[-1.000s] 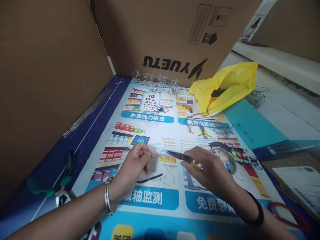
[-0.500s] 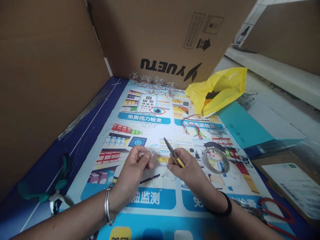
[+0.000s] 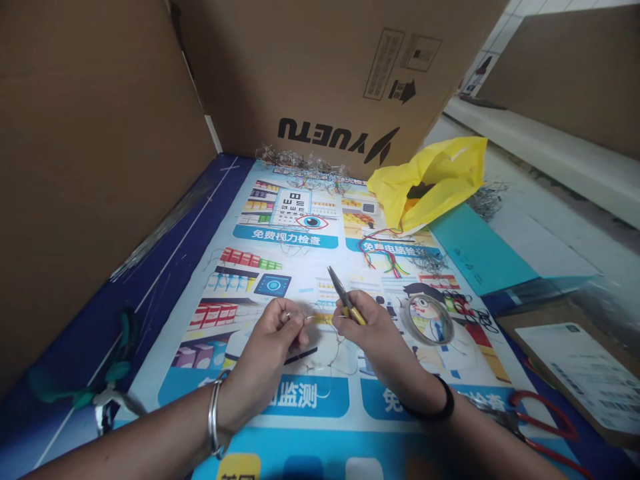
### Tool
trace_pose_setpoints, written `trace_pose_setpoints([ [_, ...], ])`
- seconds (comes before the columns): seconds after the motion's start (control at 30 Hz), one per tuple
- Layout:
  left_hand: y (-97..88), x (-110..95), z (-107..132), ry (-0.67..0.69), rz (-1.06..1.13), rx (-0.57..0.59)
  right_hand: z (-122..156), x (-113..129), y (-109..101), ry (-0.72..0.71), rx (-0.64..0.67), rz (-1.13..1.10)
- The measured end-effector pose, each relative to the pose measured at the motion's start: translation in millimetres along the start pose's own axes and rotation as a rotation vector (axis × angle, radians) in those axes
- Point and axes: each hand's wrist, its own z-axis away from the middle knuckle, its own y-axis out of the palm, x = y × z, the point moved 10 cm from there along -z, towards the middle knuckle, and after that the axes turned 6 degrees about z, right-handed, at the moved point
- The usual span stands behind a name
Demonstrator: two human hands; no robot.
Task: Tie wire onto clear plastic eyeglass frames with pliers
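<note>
My left hand (image 3: 273, 340) is closed in a pinch on a thin wire (image 3: 320, 319) over the middle of the printed sheet. A strand of it runs across to the fingertips of my right hand (image 3: 377, 337). That hand is wrapped round yellow-handled needle-nose pliers (image 3: 339, 285), whose tips point up and away, clear of the wire. More loops of fine wire hang below, between both hands. Whether anything small sits inside the left fingertips is too fine to make out.
Right of my right hand lies a tape roll (image 3: 427, 319), with red-handled scissors (image 3: 543, 417) nearer me. Green-handled pliers (image 3: 113, 383) are at the left. A yellow bag (image 3: 445, 173) and tangled wire pieces (image 3: 300, 160) lie farther back, below cardboard walls (image 3: 240, 73).
My right fingertips have come to the strand stretching from my left hand. The pliers stay in the right hand, turned slightly more upright. The whole view has shifted a little.
</note>
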Motion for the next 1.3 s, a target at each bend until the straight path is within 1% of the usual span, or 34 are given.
trace_pose_setpoints([
  [0.1,-1.2,-1,-1,0.005,0.026,0.003,3,0,-4,0.015,0.033,0.039],
  [0.2,-4.3,-4,-3,0.043,0.006,-0.018,4,-5,-1,0.043,0.085,0.096],
  [0.27,-5.9,-7,-3,0.072,-0.005,-0.036,3,-7,2,0.044,0.091,0.110],
  [0.4,-6.2,-10,-2,0.100,-0.023,-0.052,0,-9,6,0.038,0.070,0.108],
  [0.53,-3.7,-10,-2,0.101,0.001,-0.036,-1,-9,4,0.030,0.014,0.098],
  [0.63,-2.2,-9,-3,0.086,0.031,-0.026,-1,-10,2,0.025,-0.022,0.052],
  [0.77,-0.6,-10,-2,0.089,0.037,-0.020,-3,-10,4,0.026,-0.037,-0.004],
  [0.9,-0.8,-6,-2,0.084,0.009,-0.017,-3,-8,2,0.024,-0.050,0.035],
  [1.03,0.1,-1,-3,0.081,-0.006,0.010,-4,-6,5,0.014,-0.018,0.060],
  [1.13,0.7,0,-3,0.068,0.005,0.016,-4,0,5,-0.022,-0.005,0.068],
  [1.23,2.5,-1,-2,0.035,0.005,0.025,-5,9,-1,-0.059,0.018,0.094],
  [1.3,3.0,-4,-1,0.025,0.020,0.027,-5,16,-8,-0.096,0.055,0.178],
])
